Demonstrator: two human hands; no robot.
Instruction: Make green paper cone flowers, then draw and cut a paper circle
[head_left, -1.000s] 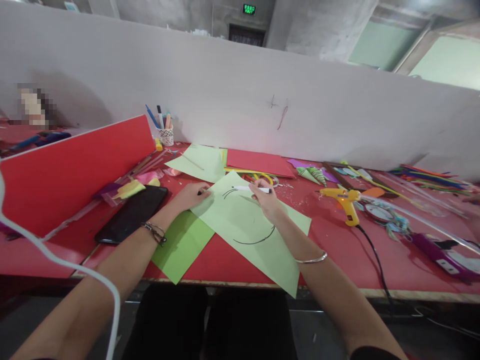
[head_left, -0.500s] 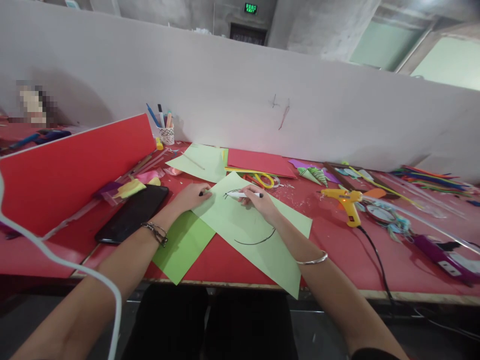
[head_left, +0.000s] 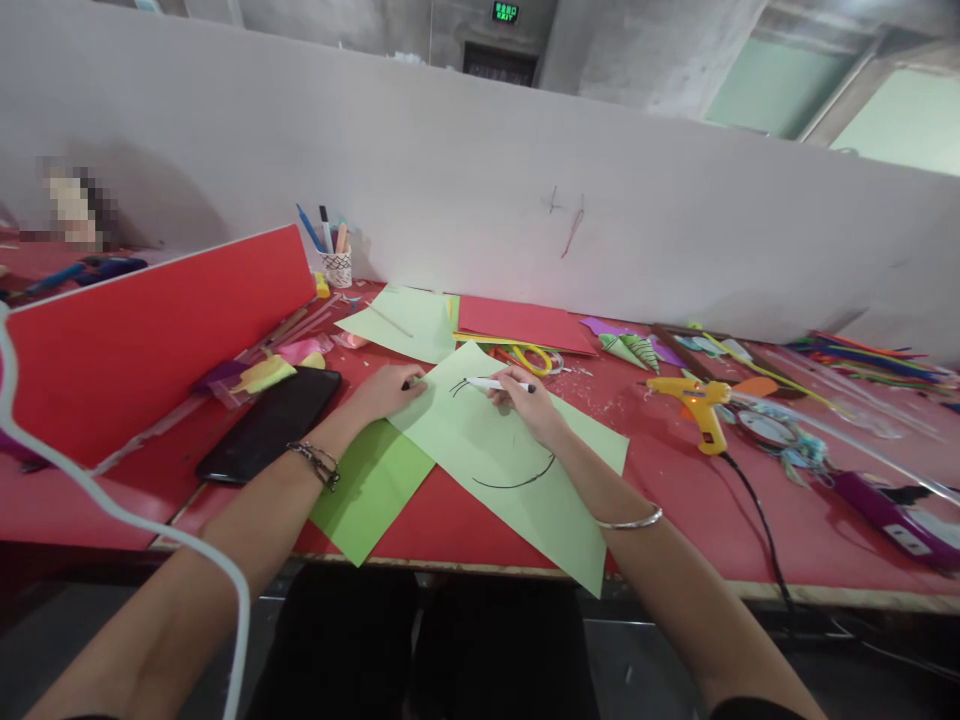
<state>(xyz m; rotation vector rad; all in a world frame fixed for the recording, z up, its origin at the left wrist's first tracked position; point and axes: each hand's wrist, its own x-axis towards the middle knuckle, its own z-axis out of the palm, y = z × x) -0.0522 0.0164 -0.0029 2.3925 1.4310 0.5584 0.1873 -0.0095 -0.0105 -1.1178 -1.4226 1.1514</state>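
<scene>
A light green paper sheet point(head_left: 502, 470) lies tilted on the red table point(head_left: 675, 500), with black curved lines drawn on it. My right hand point(head_left: 529, 400) is closed around a white marker point(head_left: 499, 384) whose tip rests near short black strokes at the sheet's far corner. My left hand point(head_left: 386, 388) presses the sheet's left edge with fingers curled, and a small dark thing that I cannot make out shows at its fingertips. A darker green sheet point(head_left: 367, 490) lies partly under the light one.
A black phone point(head_left: 270, 422) lies left of my left hand. A red board point(head_left: 150, 330) leans at the left. A cup of pens point(head_left: 336, 265), more paper sheets point(head_left: 525, 322), yellow-handled scissors point(head_left: 529, 357), a yellow glue gun point(head_left: 701, 405) with cord and several craft sticks crowd the table.
My right hand with the marker has shifted slightly along the sheet's far corner, near the short strokes. My left hand stays on the sheet's edge.
</scene>
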